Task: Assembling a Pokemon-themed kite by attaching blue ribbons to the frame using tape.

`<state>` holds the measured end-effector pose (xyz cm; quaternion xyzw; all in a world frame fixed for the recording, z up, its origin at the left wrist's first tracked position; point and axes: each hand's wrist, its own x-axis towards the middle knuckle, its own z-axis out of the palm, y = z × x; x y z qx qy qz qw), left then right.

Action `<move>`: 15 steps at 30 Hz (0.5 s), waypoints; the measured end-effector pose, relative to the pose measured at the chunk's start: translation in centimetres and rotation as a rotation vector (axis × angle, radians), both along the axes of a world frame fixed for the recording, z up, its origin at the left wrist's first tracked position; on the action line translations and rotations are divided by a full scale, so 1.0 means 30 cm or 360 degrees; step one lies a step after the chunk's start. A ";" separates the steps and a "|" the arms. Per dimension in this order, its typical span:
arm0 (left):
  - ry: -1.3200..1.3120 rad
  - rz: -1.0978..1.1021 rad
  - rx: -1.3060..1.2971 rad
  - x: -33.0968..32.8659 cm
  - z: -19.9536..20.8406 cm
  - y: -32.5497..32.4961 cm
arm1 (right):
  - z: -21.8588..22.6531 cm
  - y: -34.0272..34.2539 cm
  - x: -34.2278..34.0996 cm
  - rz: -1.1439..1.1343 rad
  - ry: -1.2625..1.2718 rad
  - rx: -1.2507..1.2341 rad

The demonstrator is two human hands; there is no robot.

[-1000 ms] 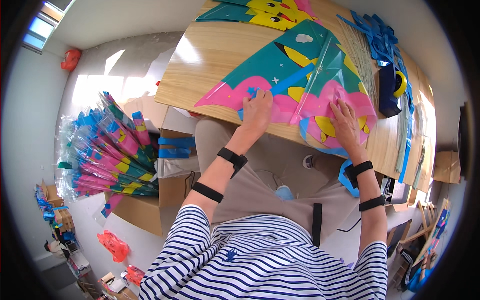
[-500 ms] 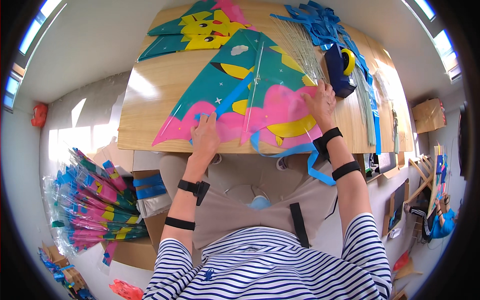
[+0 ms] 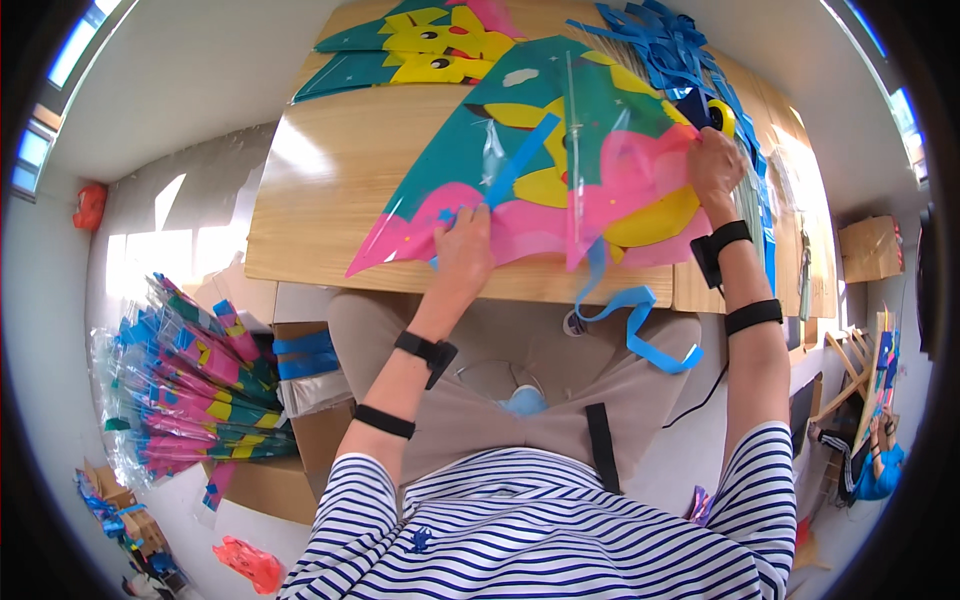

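Observation:
A triangular kite [image 3: 440, 155] of thin green, pink and yellow film lies over the near part of the table, its right side raised. My left hand [image 3: 466, 245] pinches its lower edge, beside a blue ribbon strip [image 3: 522, 160] lying slantwise on the film. At the right edge, the fingers of my right hand [image 3: 715, 170] are closed on the kite. A curled blue ribbon [image 3: 640, 318] hangs past the table's front edge. Just beyond my right hand, a dark blue tape dispenser with a yellow roll [image 3: 722, 118] is partly hidden by the kite.
More folded kites [image 3: 430, 65] lie at the back left of the wooden table [image 3: 330, 190]. Blue ribbons [image 3: 660, 45] are heaped at the back right. Down on the left, wrapped kites [image 3: 200, 390] fill a cardboard box [image 3: 265, 490]. Another person [image 3: 880, 465] sits far right.
Both my hands have moved right, carrying the kite along. Its right side has risen and now covers part of the tape dispenser. The hanging ribbon has swung right.

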<state>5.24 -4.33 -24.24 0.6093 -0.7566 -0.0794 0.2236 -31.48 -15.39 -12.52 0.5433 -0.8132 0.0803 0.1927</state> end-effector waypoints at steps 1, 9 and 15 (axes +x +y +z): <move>0.0034 -0.0033 -0.0019 -0.041 0.003 -0.016 | 0.036 -0.004 -0.014 -0.0058 0.0035 0.0029; 0.0689 -0.0149 -0.0105 -0.079 0.019 -0.026 | 0.036 0.146 0.092 0.0739 0.0326 -0.0555; 0.2001 -0.0181 0.0882 0.107 0.279 0.127 | -0.134 0.486 0.551 0.1058 -0.2322 0.0638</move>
